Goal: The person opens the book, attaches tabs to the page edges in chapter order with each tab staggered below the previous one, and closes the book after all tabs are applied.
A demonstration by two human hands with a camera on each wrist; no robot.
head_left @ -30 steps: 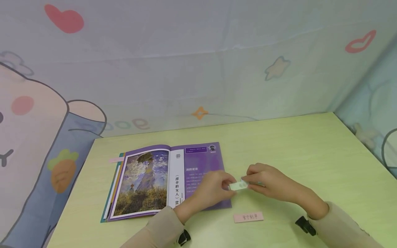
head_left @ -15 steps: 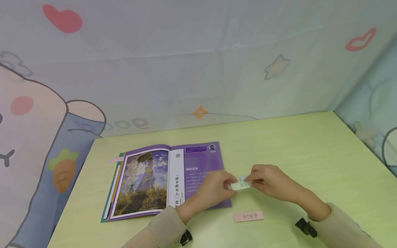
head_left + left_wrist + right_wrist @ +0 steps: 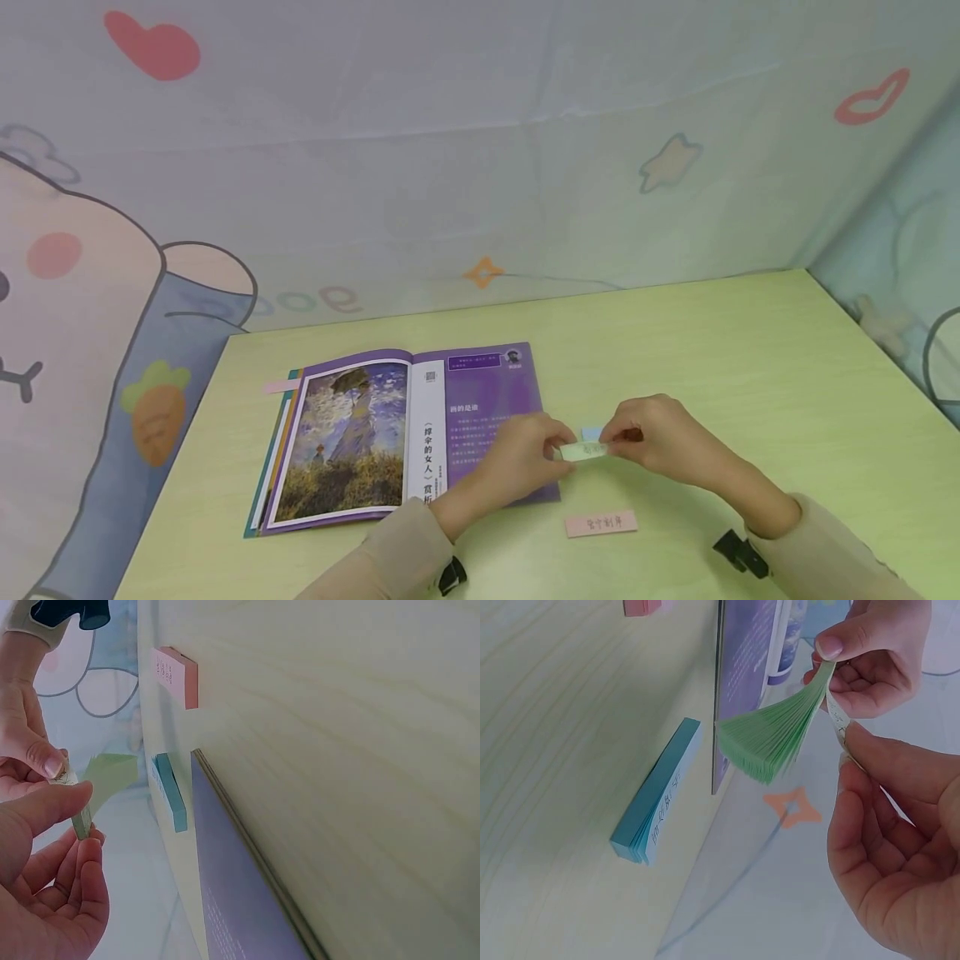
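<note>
My two hands hold a small green sticky-note pad [image 3: 583, 451] just above the table, off the right edge of an open purple book [image 3: 405, 433]. The left hand [image 3: 561, 447] pinches one end of the pad [image 3: 772, 739], whose sheets fan out. The right hand [image 3: 613, 442] pinches the written top sheet [image 3: 840, 724] between thumb and fingers, bent away from the stack. In the left wrist view the left thumb and fingers grip the pad [image 3: 81, 822]. A blue pad [image 3: 591, 433] lies on the table under the hands.
A pink pad [image 3: 601, 523] with writing lies near the table's front edge. A pink tab [image 3: 281, 387] sticks out of the book's left side. The light green table [image 3: 750, 358] meets cartoon-printed cloth walls behind and on the right.
The right hand has slid a little to the right along the green pad, uncovering more of the blue pad behind it. The left hand and the book have stayed in place.
</note>
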